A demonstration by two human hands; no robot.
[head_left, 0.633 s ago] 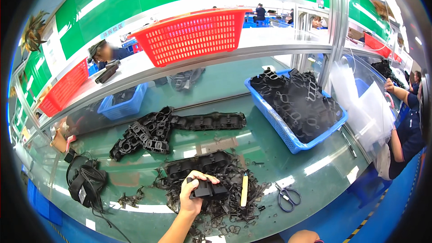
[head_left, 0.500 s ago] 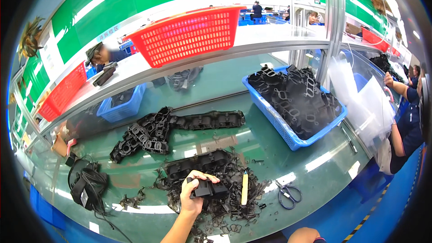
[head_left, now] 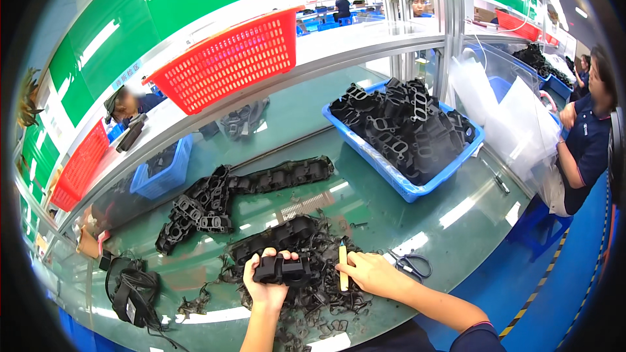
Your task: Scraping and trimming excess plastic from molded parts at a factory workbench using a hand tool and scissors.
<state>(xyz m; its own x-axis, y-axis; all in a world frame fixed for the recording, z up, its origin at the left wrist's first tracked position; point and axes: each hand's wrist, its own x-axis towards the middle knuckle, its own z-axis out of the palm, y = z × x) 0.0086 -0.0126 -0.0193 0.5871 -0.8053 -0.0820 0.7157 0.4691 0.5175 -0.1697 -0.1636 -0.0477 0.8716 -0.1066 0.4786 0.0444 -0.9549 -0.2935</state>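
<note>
My left hand (head_left: pixel 266 290) is closed around a blocky black molded part (head_left: pixel 282 270), holding it above the pile of scraps. My right hand (head_left: pixel 377 275) has its thumb and fingers on a slim yellow-handled tool (head_left: pixel 343 268) whose small dark tip points away from me; its exact kind is unclear. Thin black trimmings (head_left: pixel 336 306) lie beneath both hands. Just beyond my left hand rests a long black molded piece (head_left: pixel 274 237). Scissors (head_left: pixel 415 264) with dark handles lie right of my right hand, their blades partly hidden behind it.
A blue basket (head_left: pixel 417 190) heaped with black frame-like parts stands at the back right. More black molded parts (head_left: pixel 195 208) lie at the left back, near a black bundle with cords (head_left: pixel 130 290). Red baskets (head_left: pixel 228 62) sit on the shelf. A co-worker (head_left: pixel 590 137) is at the right.
My right hand has come in from the lower right and taken hold of the yellow-handled tool. My left hand still grips the black part, now turned somewhat. The view has shifted.
</note>
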